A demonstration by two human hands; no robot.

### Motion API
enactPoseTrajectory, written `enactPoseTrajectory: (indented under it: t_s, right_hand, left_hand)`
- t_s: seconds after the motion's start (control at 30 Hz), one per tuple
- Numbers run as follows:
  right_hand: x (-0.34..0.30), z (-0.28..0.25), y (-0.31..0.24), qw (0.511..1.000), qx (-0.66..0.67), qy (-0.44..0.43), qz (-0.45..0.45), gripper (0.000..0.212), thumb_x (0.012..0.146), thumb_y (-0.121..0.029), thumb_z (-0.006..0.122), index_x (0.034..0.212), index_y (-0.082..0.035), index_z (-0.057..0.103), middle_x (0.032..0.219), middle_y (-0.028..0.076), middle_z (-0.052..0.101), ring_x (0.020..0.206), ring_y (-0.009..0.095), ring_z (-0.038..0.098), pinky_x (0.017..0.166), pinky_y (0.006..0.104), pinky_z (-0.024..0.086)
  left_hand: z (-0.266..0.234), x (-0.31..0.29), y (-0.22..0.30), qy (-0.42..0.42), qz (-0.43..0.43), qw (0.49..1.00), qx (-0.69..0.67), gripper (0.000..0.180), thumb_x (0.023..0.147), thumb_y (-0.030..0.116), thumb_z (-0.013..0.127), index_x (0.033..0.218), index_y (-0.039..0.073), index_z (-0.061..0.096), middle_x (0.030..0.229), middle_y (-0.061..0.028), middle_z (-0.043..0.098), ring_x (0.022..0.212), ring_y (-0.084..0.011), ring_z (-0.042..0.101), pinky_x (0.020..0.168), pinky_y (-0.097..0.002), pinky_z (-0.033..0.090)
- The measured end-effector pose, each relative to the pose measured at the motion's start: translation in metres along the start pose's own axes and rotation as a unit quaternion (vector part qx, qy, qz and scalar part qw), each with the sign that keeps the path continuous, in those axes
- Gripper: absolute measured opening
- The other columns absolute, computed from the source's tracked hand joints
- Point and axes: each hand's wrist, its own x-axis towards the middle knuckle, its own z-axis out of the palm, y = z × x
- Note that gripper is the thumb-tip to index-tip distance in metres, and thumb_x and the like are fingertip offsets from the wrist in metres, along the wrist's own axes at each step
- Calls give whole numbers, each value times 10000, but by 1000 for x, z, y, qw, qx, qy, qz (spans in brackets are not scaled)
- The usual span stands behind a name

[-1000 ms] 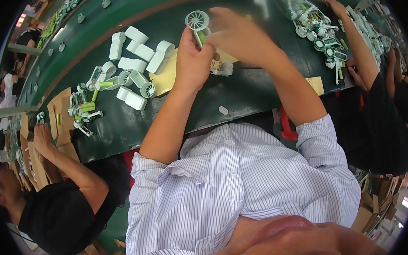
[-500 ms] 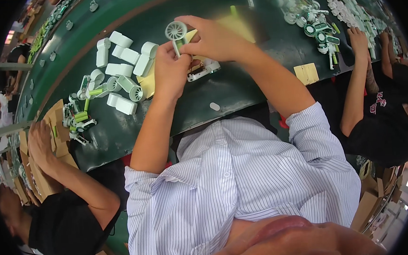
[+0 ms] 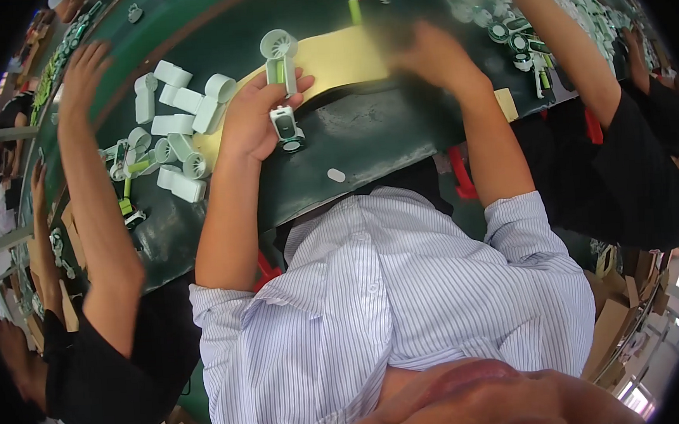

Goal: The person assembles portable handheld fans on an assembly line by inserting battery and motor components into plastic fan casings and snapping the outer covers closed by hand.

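My left hand (image 3: 254, 116) is closed around a pale green handheld fan housing (image 3: 278, 48), its round grilled head pointing away from me. Right below those fingers is a white and dark green fan part (image 3: 287, 128); whether the hand also grips it, I cannot tell. My right hand (image 3: 440, 56) hovers at the right end of a yellow strip (image 3: 330, 61), its fingers smeared by motion. Several pale green housings (image 3: 185, 101) lie in a loose group to the left of my left hand.
Green fan assemblies (image 3: 127, 174) are heaped at the left, beside a co-worker's raised arm (image 3: 93, 180). More fan parts (image 3: 528, 53) lie at the right, where another co-worker's arm (image 3: 570, 42) reaches across. A small white oval piece (image 3: 336, 175) rests near the table's front edge.
My right hand has let go of the housing and moved right. The white and dark green part has turned and now sits beside my left hand. Both neighbouring co-workers' arms now reach farther forward.
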Motion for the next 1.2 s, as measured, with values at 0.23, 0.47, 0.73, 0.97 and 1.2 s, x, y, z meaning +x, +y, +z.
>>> enactPoseTrajectory:
  t_s: [0.23, 0.47, 0.73, 0.97, 1.2]
  right_hand:
    - [-64, 8, 2, 994, 113, 5, -10, 372, 786, -271, 720, 978, 9, 570, 819, 152, 658, 735, 297, 634, 671, 391, 502]
    - [-51, -18, 9, 879, 442, -167, 65, 240, 877, -269, 601, 756, -65, 571, 620, 14, 582, 478, 72, 507, 413, 219, 346]
    - [-93, -20, 10, 941, 224, -237, 93, 310, 874, -301, 624, 786, -4, 604, 588, 68, 601, 498, 167, 578, 473, 300, 457]
    - [-47, -7, 30, 948, 60, 116, -289, 281, 857, -133, 635, 1138, -127, 632, 1129, 97, 587, 1060, 279, 561, 879, 357, 476]
    - [-24, 0, 45, 952, 29, -3, -306, 357, 859, -155, 643, 1214, -184, 612, 1158, 81, 538, 1091, 273, 525, 916, 365, 461]
  left_hand:
    - [2, -19, -5, 11, -80, 993, 91, 345, 843, -5, 482, 1169, -108, 531, 1139, -164, 605, 1021, -219, 635, 772, -253, 522]
    - [-1, -29, 13, 28, 22, 987, 155, 316, 876, 65, 524, 1174, -24, 581, 1062, -107, 667, 894, -125, 642, 697, -194, 494]
    - [20, -53, 36, -84, -46, 987, 127, 346, 866, 31, 510, 1199, -59, 540, 1114, -137, 639, 864, -136, 655, 627, -194, 521]
    - [68, -59, 22, -213, -135, 966, 63, 369, 825, 24, 550, 1170, -103, 532, 919, -140, 683, 576, -78, 607, 524, -163, 487]
    - [66, -17, -13, -176, -193, 965, 20, 403, 856, 33, 534, 1232, -105, 486, 1078, -166, 654, 610, -82, 637, 530, -146, 507]
